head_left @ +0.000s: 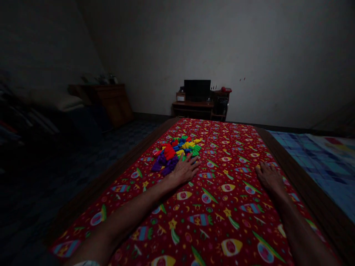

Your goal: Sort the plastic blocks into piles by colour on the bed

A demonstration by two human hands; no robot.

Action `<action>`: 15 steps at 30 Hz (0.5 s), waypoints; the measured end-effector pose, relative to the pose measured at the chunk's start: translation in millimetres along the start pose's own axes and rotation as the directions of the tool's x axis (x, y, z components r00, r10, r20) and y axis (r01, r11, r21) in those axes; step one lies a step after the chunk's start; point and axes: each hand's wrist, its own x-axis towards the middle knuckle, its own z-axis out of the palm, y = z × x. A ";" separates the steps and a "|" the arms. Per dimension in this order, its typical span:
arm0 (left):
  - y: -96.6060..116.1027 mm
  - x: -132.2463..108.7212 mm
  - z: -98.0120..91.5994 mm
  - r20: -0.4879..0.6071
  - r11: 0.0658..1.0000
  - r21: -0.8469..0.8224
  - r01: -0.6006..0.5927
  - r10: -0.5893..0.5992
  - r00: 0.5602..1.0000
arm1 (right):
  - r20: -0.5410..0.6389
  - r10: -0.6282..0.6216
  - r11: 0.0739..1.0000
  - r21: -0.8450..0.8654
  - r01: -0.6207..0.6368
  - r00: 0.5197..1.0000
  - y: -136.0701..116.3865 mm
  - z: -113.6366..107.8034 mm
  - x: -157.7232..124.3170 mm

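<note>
A pile of small coloured pieces [181, 147] in red, yellow, green, blue and purple lies on the red patterned cloth [205, 207]; their exact kind is too dim to make out. Purple pieces [165, 164] form its near left edge. My left hand [186, 170] rests palm down with fingers spread, at the near right side of the pile and next to the purple and green pieces. Well to the right, my right hand [270, 177] lies flat on the cloth near its right edge. Its fingers are apart, with nothing seen in them.
A dark brown border [288, 162] runs along the cloth's side. To the right lies a blue checked cloth [307, 155]. Against the far wall stands a desk [192, 105] with a black monitor [197, 89]. A wooden cabinet [115, 103] stands at the back left.
</note>
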 end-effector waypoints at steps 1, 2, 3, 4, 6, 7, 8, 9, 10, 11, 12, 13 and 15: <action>-0.4 -4.2 0.7 -0.001 1.000 0.000 0.021 -0.021 1.000 | 0.002 -0.005 1.000 -0.002 0.005 1.000 0.2 -0.2 0.2; -0.8 -6.3 1.0 -0.002 0.999 0.001 0.033 -0.033 0.999 | 0.007 -0.011 1.000 -0.007 0.011 1.000 0.4 -0.6 0.2; -0.8 -6.8 0.6 -0.004 0.999 0.002 0.038 -0.038 0.999 | 0.012 -0.019 1.000 -0.012 0.019 1.000 0.5 -1.2 0.2; -0.6 -6.5 -0.7 -0.006 0.999 0.000 0.033 -0.033 0.999 | 0.014 -0.026 1.000 -0.017 0.026 1.000 0.4 -1.8 0.1; -0.1 -5.8 -5.8 -0.025 1.000 -0.013 0.009 -0.010 1.000 | 0.005 -0.029 0.999 -0.021 0.029 1.000 0.0 -2.9 -0.3; -1.0 -6.4 -9.3 -0.044 1.000 -0.020 -0.004 0.004 0.999 | -0.004 -0.027 0.999 -0.020 0.027 1.000 -0.3 -3.3 -0.5; -3.5 -8.0 -12.8 -0.070 1.000 -0.026 -0.008 0.006 0.997 | -0.013 -0.026 0.999 -0.019 0.026 1.000 -0.6 -3.5 -0.7; -8.5 -10.9 -15.7 -0.103 0.999 -0.034 0.008 -0.011 0.995 | -0.020 -0.027 0.999 -0.018 0.027 0.999 -0.9 -3.6 -0.9; -16.5 -14.9 -17.6 -0.135 0.998 -0.046 0.046 -0.052 0.989 | -0.024 -0.028 0.999 -0.016 0.028 0.999 -1.2 -3.6 -1.1; -27.7 -20.0 -18.0 -0.170 0.992 -0.067 0.110 -0.120 0.978 | -0.025 -0.030 0.999 -0.015 0.030 0.999 -1.4 -3.4 -1.2; -41.9 -26.1 -16.5 -0.193 0.977 -0.104 0.187 -0.204 0.960 | -0.025 -0.031 0.999 -0.014 0.031 0.999 -1.4 -3.3 -1.3; -58.5 -33.0 -13.0 -0.210 0.949 -0.158 0.274 -0.304 0.929 | -0.028 -0.029 1.000 -0.013 0.029 0.999 -1.4 -3.0 -1.4; -94.7 -47.9 -1.2 -0.225 0.840 -0.312 0.443 -0.519 0.825 | -0.034 -0.028 1.000 -0.011 0.028 0.999 -0.9 -2.3 -1.5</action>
